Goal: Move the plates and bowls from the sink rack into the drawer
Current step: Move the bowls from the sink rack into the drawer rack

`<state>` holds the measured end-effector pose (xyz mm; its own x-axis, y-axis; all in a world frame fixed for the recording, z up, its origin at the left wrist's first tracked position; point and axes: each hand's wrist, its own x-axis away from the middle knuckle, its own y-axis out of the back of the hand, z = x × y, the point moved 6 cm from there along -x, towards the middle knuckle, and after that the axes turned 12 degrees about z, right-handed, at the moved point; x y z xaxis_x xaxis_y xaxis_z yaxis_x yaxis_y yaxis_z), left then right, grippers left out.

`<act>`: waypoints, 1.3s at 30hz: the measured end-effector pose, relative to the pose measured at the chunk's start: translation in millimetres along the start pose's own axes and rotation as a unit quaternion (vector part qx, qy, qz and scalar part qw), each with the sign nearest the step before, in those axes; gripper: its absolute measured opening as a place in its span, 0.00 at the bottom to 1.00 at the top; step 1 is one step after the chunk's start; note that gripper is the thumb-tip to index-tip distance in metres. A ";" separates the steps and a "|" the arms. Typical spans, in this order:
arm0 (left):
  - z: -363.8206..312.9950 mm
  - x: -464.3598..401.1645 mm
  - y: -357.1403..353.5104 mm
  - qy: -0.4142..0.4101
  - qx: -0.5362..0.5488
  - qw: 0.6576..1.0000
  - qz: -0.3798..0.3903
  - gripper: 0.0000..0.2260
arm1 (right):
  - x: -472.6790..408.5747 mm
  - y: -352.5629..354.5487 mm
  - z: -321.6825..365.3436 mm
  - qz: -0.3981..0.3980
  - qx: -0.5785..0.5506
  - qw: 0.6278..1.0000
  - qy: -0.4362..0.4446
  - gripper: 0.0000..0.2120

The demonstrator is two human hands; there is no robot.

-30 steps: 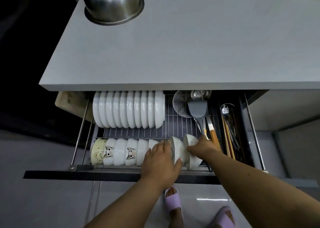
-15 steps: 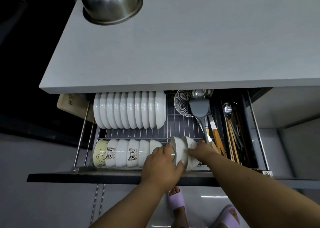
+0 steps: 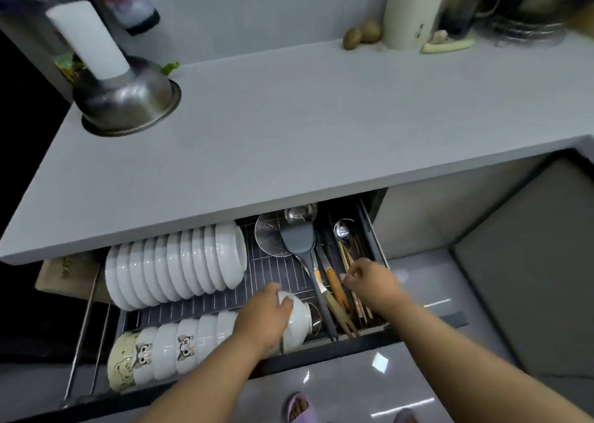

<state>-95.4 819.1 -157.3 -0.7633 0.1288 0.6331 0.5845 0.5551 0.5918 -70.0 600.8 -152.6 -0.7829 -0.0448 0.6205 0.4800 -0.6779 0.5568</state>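
A: Item one, the drawer [image 3: 324, 356]?
B: Pulled open under a flat, matt grey countertop [image 3: 321, 127]. Dark front edge, thin metal side rails, dark ribbed liner under a wire grid.

A: Crockery in it?
B: Far row: glossy white plates [image 3: 173, 266] standing on edge, packed face to face, left of centre. Near row: bowls [image 3: 173, 348] nested on their sides; the leftmost is pale yellow-green, two carry a cat-face print, the rest are plain white glaze.

A: Hands?
B: Left hand [image 3: 265, 318] lies curled over the end bowl [image 3: 299, 321], a smooth white round one at the right end of the near row, fingers wrapped on its rim and wall. Right hand [image 3: 369, 283] is over the utensil compartment [image 3: 350, 281] on the right, fingers loosely pinched; something small and pale shows at the fingertips, too blurred to identify.

A: Utensils?
B: Grey matt spatula [image 3: 297, 238], round wire-mesh skimmer [image 3: 270, 236], polished steel ladle [image 3: 300, 213], steel spoon [image 3: 341, 231], wooden chopsticks [image 3: 350, 300], an orange-handled tool [image 3: 334, 286].

A: On the counter?
B: An upturned brushed-steel mixing bowl [image 3: 127, 99] at far left, and two brown rounded kiwis [image 3: 361, 35] at the far edge.
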 end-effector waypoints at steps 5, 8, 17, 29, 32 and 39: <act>-121.3 -14.9 -19.8 -0.094 -0.005 0.995 0.015 0.13 | 39.8 91.7 -56.2 -0.108 -0.018 0.994 -0.017 0.12; -187.2 -20.0 -42.9 -0.130 -0.029 0.991 0.024 0.12 | 66.4 141.3 -107.5 -0.157 -0.060 0.985 -0.031 0.13; -359.3 -23.9 -144.9 -0.230 -0.131 0.962 0.058 0.10 | 149.4 251.3 -255.4 -0.267 -0.169 0.946 -0.072 0.08; -524.7 -24.9 -254.0 -0.343 -0.258 0.898 0.096 0.09 | 231.7 314.2 -391.5 -0.363 -0.256 0.882 -0.155 0.08; -557.3 -39.6 -265.3 -0.373 -0.287 0.879 0.070 0.11 | 237.9 322.8 -412.9 -0.382 -0.273 0.866 -0.172 0.07; -643.5 -85.6 -297.6 -0.442 -0.290 0.848 0.029 0.14 | 242.4 371.4 -453.1 -0.426 -0.286 0.830 -0.220 0.07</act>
<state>-26.9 114.1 -66.4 -0.4865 0.8505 0.1998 0.4706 0.0625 0.8801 -260.8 5.7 -45.7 -0.4613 0.8166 0.3469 -0.5382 -0.5684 0.6223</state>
